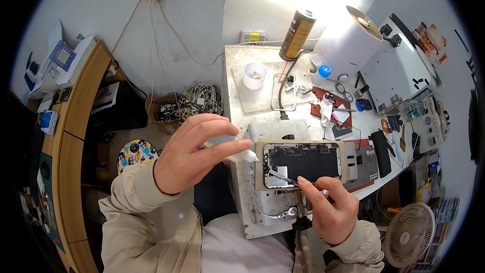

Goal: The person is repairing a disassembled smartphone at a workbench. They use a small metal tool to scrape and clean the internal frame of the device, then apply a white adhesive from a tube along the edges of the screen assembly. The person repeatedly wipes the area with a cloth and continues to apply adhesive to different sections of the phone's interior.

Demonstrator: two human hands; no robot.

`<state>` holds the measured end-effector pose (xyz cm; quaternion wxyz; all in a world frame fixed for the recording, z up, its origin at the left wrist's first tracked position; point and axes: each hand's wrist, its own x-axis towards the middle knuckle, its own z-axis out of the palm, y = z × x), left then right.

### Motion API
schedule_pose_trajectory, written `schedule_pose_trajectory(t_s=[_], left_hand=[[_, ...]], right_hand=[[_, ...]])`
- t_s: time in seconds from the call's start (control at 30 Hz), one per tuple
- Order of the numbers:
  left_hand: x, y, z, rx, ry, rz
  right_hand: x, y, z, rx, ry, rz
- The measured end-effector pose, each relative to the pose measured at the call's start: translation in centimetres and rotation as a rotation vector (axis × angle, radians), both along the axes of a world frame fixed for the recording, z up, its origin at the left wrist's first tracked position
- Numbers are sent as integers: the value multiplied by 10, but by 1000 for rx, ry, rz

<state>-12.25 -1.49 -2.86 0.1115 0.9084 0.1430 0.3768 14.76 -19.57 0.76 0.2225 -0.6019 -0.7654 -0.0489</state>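
A phone screen assembly point(316, 159), its dark back facing up, lies in a beige holder point(349, 172) on a metal fixture. My left hand point(184, 156) is closed around a translucent squeeze bottle point(235, 155). The bottle is tilted so that its white nozzle comes close to the left edge of the screen; whether any liquid comes out is too small to see. In my right hand point(334, 213), pinched between the fingers, is a thin metal blade tool point(282, 176). Its flat tip is over the lower left part of the screen, beside a silvery patch.
Behind the fixture stand a white cup point(255, 76), a metal frame point(284, 92), a spray can point(297, 35) and a blue-capped bottle point(321, 75). A white cylinder point(348, 43) rises at the back. Small tools crowd the right; a fan point(409, 235) stands lower right.
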Motion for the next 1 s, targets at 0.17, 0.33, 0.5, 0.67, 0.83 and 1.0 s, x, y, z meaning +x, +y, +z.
schedule_pose_trajectory(t_s=[0.17,0.33,0.5,0.67,0.83,1.0], left_hand=[[0,1,-1,3,1,-7],[1,0,0,2,-1,-5],[1,0,1,2,6,-11],[1,0,1,5,4,-13],[2,-1,1,4,3,-6],[2,-1,1,2,1,-3]], right_hand=[[0,0,1,-8,12,-2],[0,0,1,-18,13,-4],[1,0,1,-23,14,1],[1,-1,2,-18,-6,3],[2,-2,4,17,-65,30],[2,-2,6,34,-112,24]])
